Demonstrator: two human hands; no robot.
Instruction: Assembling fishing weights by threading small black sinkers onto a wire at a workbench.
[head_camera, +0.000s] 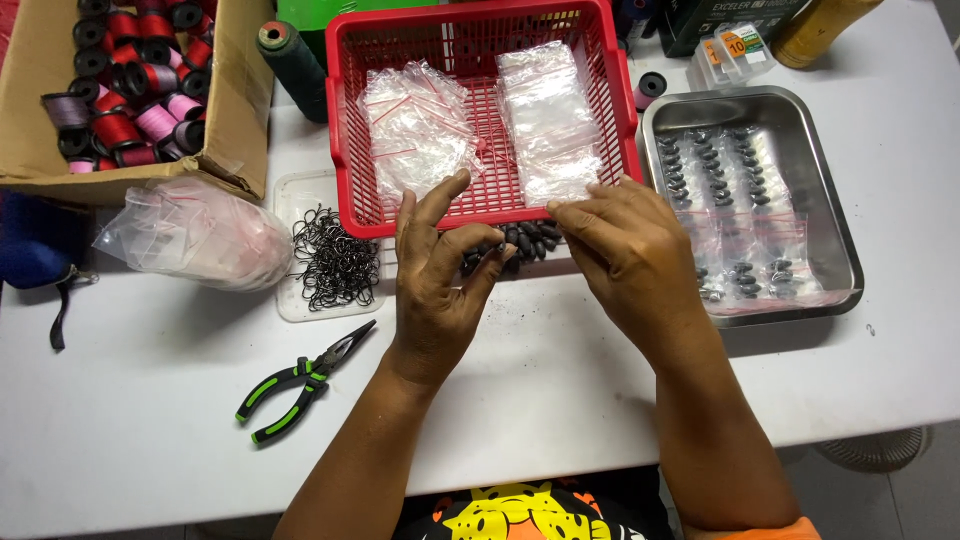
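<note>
The left hand (435, 290) pinches one small dark oval sinker (497, 250) above the pile (525, 240) beside the red basket (345, 150) on the desk; the right hand (625, 250), fingers loose and empty, should steady the pile.

Lighting: bright, even, overhead; soft short shadows under both hands and the pliers (305, 380). Glare: sheen on the steel tray (830, 215) and clear bags (548, 120). Focus sharp centrally; mild wide-angle bending at edges.
</note>
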